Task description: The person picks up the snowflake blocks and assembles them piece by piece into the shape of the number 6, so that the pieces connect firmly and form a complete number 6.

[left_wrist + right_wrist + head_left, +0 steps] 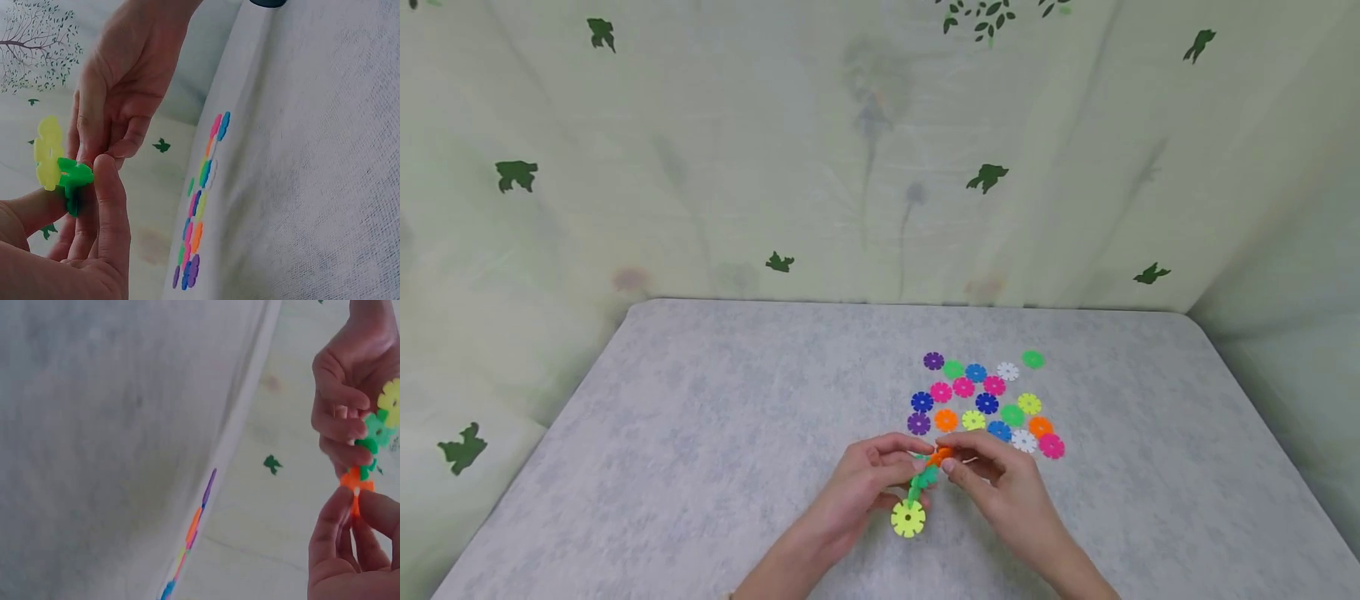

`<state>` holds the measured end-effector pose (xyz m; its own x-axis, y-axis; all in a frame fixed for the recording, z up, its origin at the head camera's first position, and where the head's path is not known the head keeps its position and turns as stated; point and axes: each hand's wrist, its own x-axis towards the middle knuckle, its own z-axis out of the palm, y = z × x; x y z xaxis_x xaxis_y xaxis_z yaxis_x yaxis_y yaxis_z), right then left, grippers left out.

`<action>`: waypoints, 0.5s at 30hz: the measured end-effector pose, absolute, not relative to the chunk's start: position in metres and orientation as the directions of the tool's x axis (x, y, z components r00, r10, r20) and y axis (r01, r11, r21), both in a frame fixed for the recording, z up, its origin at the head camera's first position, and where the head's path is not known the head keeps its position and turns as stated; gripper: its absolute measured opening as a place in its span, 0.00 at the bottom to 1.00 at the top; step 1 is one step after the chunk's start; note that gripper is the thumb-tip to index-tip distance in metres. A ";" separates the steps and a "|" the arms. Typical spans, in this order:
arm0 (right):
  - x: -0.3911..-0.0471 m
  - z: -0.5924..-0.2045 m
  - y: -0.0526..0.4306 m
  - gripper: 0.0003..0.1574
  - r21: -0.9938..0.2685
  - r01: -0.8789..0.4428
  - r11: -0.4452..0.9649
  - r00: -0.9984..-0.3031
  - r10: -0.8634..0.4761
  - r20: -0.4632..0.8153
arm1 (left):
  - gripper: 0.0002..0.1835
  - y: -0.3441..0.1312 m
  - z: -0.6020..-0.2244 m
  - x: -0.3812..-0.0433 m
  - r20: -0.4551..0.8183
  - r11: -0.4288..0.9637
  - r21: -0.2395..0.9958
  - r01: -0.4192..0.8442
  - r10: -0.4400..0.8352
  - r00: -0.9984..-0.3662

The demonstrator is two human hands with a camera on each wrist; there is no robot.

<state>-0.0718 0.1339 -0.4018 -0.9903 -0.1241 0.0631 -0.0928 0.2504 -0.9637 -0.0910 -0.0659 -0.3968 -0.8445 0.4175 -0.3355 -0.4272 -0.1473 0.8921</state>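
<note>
Slotted plastic snowflake discs are joined into a short chain between the two hands. At its near end in the head view hangs a yellow disc (908, 518), and green discs (928, 477) make up the middle. An orange disc (940, 456) forms the far end. My left hand (857, 487) grips the chain by its green discs, fingers curled about them. Thumb and fingertips of my right hand (1011, 487) pinch the orange disc (357, 485), seen clearly in the right wrist view. From the left wrist view, the yellow disc (49, 153) and a green disc (76, 174) stick out beside the left thumb.
Loose discs of many colours lie flat on the grey table (737, 400) just beyond the hands, among them a purple disc (918, 423), a pink disc (1052, 447) and a separate green disc (1033, 359). A pale curtain (820, 167) with leaf prints rises behind the table.
</note>
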 end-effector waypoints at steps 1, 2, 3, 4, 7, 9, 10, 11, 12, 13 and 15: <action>-0.073 -0.401 0.135 0.18 -0.963 -0.073 0.259 -0.992 -0.120 0.043 | 0.14 -0.067 -0.397 -0.091 -0.333 -0.134 0.900 -0.416 0.406 -0.851; -0.074 -0.401 0.137 0.17 -0.963 -0.056 0.262 -0.993 -0.114 0.027 | 0.14 -0.068 -0.396 -0.092 -0.328 -0.124 0.906 -0.404 0.395 -0.858; -0.076 -0.400 0.140 0.17 -0.963 -0.045 0.266 -0.994 -0.107 0.017 | 0.14 -0.068 -0.396 -0.093 -0.321 -0.119 0.912 -0.392 0.388 -0.864; -0.078 -0.400 0.143 0.17 -0.964 -0.038 0.262 -0.995 -0.100 0.012 | 0.14 -0.070 -0.396 -0.094 -0.318 -0.114 0.916 -0.385 0.379 -0.869; -0.084 -0.399 0.155 0.14 -0.965 -0.062 0.253 -0.995 -0.086 0.041 | 0.13 -0.073 -0.394 -0.096 -0.320 -0.105 0.920 -0.378 0.357 -0.878; -0.088 -0.399 0.164 0.13 -0.963 -0.081 0.257 -0.995 -0.081 0.062 | 0.13 -0.074 -0.394 -0.097 -0.323 -0.103 0.920 -0.379 0.349 -0.880; -0.091 -0.399 0.169 0.12 -0.961 -0.086 0.264 -0.994 -0.084 0.066 | 0.12 -0.074 -0.394 -0.098 -0.327 -0.105 0.918 -0.383 0.347 -0.879; -0.093 -0.399 0.172 0.12 -0.956 -0.087 0.279 -0.994 -0.089 0.065 | 0.12 -0.074 -0.393 -0.098 -0.328 -0.107 0.917 -0.384 0.347 -0.879; -0.095 -0.400 0.176 0.12 -0.951 -0.080 0.297 -0.994 -0.094 0.054 | 0.12 -0.074 -0.393 -0.098 -0.328 -0.111 0.916 -0.386 0.348 -0.878; -0.098 -0.401 0.179 0.12 -0.945 -0.073 0.317 -0.994 -0.103 0.043 | 0.11 -0.074 -0.393 -0.098 -0.329 -0.115 0.914 -0.389 0.350 -0.877; -0.103 -0.403 0.184 0.13 -0.925 -0.063 0.374 -0.992 -0.124 0.018 | 0.11 -0.073 -0.394 -0.098 -0.329 -0.126 0.911 -0.393 0.353 -0.876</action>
<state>-0.1027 0.1843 -0.4032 -0.9921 -0.1239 0.0177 -0.0633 0.3742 -0.9252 -0.0975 -0.0735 -0.3936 -0.8756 0.3534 -0.3293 -0.3932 -0.1255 0.9108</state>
